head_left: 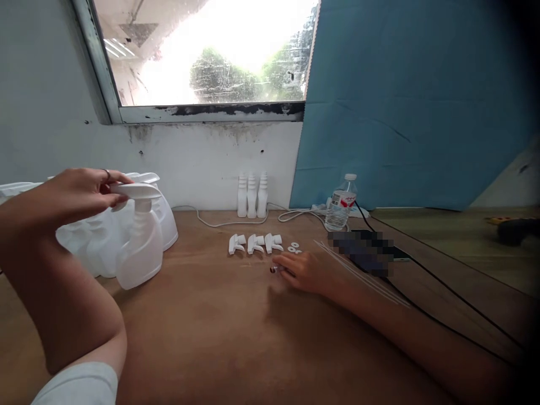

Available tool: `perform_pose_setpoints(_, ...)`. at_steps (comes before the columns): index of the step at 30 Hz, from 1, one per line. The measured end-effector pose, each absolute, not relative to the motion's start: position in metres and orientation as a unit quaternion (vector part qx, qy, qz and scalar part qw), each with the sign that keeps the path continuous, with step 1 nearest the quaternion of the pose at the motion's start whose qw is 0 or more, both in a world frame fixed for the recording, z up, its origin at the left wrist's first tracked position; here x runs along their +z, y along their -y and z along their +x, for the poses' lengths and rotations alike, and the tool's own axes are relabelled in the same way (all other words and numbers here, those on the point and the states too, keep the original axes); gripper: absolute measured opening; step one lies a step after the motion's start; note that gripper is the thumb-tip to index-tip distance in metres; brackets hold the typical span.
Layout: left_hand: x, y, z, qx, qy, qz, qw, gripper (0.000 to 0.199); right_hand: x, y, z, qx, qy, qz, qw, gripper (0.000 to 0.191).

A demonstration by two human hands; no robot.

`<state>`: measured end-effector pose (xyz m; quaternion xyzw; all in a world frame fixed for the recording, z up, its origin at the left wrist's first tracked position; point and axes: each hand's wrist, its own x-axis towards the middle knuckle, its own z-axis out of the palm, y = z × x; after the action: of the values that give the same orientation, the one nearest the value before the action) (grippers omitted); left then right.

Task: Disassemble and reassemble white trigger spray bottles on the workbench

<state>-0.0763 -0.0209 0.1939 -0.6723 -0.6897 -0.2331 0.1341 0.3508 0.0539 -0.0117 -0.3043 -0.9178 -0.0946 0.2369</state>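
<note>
At the left, my left hand (90, 188) grips a translucent white spray bottle (141, 247) by its white trigger head (143, 192). The bottle is slightly tilted beside a group of similar bottles (99, 242); whether its base touches the table I cannot tell. My right hand (297, 270) is low over the middle of the table, fingers closed around a small object (275, 269) with a dark, shiny end. Most of that object is hidden. Just beyond the fingers lie several small white rings (292, 248) and a row of three white trigger pieces (255, 244).
Three slim white shrouds or bottle-shaped parts (252, 197) stand against the wall. A water bottle (341, 202) stands at the back right, near cables. Thin pale tubes (363, 275) lie beside my right forearm, next to a dark blurred-out item (363, 252). The brown table (202, 337) spans the foreground.
</note>
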Motion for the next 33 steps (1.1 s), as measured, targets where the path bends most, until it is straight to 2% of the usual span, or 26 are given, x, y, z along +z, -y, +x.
perform_pose_setpoints(3,0.195,0.021,-0.048,-0.22,0.649,-0.714,0.145,0.042,0.025,-0.046,0.334,-0.085,0.894,-0.314,0.308,0.021)
perform_pose_setpoints(6,0.192,0.02,-0.015,-0.245,0.501,-0.809,0.187,0.041,0.07,-0.034,0.311,-0.005,0.852,-0.323,0.412,0.017)
perform_pose_setpoints(10,0.183,0.019,0.03,-0.252,0.406,-0.846,0.236,0.039,0.117,-0.02,0.285,0.082,0.837,-0.307,0.445,0.054)
perform_pose_setpoints(12,0.178,0.019,0.05,-0.245,0.389,-0.851,0.254,0.039,0.127,-0.017,0.278,0.075,0.839,-0.297,0.45,0.062)
perform_pose_setpoints(13,0.175,0.019,0.058,-0.242,0.38,-0.855,0.256,0.039,0.13,-0.015,0.277,0.057,0.84,-0.297,0.451,0.059)
perform_pose_setpoints(17,0.169,0.02,0.077,-0.269,0.348,-0.866,0.239,0.035,0.131,-0.012,0.282,-0.04,0.829,-0.319,0.458,0.028)
perform_pose_setpoints(21,0.171,0.009,0.075,-0.33,0.357,-0.849,0.208,0.048,0.138,-0.014,0.298,-0.061,0.794,-0.363,0.483,0.026)
perform_pose_setpoints(23,0.172,-0.002,0.067,-0.334,0.358,-0.853,0.182,0.061,0.145,-0.017,0.307,-0.033,0.759,-0.376,0.53,0.028)
perform_pose_setpoints(26,0.171,-0.023,0.054,-0.309,0.37,-0.864,0.145,0.077,0.156,-0.02,0.317,0.087,0.702,-0.359,0.608,0.028)
perform_pose_setpoints(30,0.167,-0.039,0.046,-0.284,0.414,-0.858,0.11,0.067,0.162,-0.021,0.322,0.233,0.663,-0.323,0.634,0.019)
perform_pose_setpoints(33,0.166,-0.042,0.048,-0.309,0.415,-0.846,0.129,0.059,0.16,-0.022,0.322,0.231,0.665,-0.342,0.623,0.021)
